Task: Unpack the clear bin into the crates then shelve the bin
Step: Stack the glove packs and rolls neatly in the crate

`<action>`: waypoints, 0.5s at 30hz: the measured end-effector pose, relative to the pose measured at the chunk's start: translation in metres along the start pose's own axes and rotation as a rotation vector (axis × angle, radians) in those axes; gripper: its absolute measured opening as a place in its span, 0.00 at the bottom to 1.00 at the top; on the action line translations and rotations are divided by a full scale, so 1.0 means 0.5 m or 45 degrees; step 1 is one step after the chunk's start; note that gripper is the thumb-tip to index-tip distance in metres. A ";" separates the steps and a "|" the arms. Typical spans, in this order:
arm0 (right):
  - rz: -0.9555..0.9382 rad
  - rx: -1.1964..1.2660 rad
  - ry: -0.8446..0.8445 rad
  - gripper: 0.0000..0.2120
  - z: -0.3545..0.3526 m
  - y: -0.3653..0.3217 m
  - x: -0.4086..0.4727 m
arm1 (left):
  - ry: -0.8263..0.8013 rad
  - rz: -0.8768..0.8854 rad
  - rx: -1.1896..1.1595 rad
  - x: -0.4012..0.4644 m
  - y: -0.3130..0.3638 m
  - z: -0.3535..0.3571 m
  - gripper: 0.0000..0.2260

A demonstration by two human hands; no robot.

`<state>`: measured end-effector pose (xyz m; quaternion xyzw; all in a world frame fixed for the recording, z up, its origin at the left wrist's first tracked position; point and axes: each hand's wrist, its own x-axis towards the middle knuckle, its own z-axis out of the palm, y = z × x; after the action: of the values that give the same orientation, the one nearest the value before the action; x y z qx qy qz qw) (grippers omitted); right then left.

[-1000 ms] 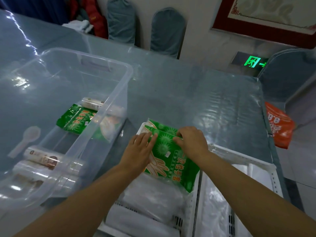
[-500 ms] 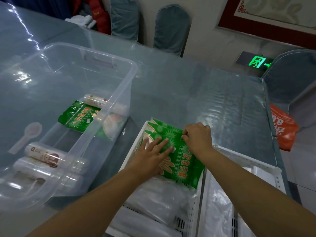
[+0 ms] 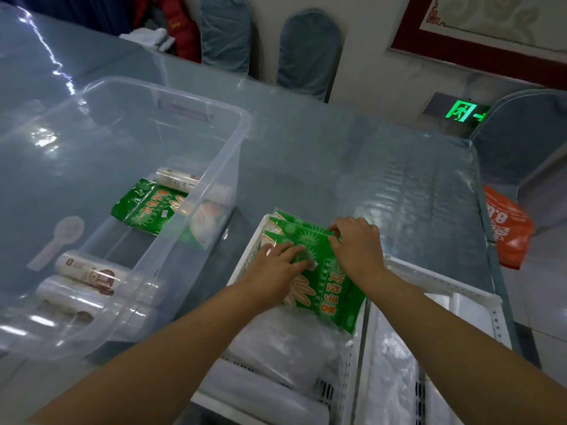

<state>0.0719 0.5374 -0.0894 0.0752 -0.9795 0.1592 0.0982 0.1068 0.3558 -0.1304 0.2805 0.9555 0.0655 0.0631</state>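
Both hands are down on a stack of green packets (image 3: 325,289) that lies in the far end of the left white crate (image 3: 245,265). The left hand (image 3: 273,268) rests flat on the top packet with its fingers stretched out and pressing the wrapper, holding nothing in a curl. The right hand (image 3: 357,245) sits at the far right corner of the stack with its fingers bent over the packet's edge, pinching it. Nearer in the same crate, below the green packets, lie clear plastic bags (image 3: 276,348) with pale contents that are too blurred to make out. A second white crate (image 3: 460,296) stands just to the right, touching the first, and also holds clear wrapped goods. The clear bin (image 3: 211,191) sits on the left of the table (image 3: 352,167), just beside the left crate. Inside the bin, toward its far right side, one more green packet (image 3: 147,207) lies flat with a white roll (image 3: 178,180) just beyond it. At the near left of the bin lie two more wrapped rolls (image 3: 89,274), side by side, and a pale plastic spoon (image 3: 58,240) lies just beyond them. The table is covered with a glossy blue-grey sheet. Off its right edge hangs an orange bag (image 3: 506,231), and a green exit sign (image 3: 463,111) glows low on the far wall.
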 end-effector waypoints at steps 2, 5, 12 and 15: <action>-0.020 0.056 0.059 0.04 -0.020 -0.018 -0.002 | 0.017 -0.054 0.006 -0.004 0.011 -0.039 0.26; -0.006 0.225 0.190 0.04 -0.055 -0.050 -0.004 | 0.100 -0.187 0.070 -0.013 0.036 -0.121 0.16; -0.213 0.445 0.467 0.05 -0.118 -0.188 0.023 | 0.501 -0.294 0.080 -0.110 -0.037 -0.350 0.10; -0.273 0.542 0.537 0.05 -0.125 -0.275 0.036 | 0.509 -0.395 0.119 -0.171 -0.139 -0.395 0.09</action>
<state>0.0895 0.4266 0.0137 0.1624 -0.8686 0.3616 0.2974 0.1106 0.2337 0.0601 0.1145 0.9826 0.0648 -0.1310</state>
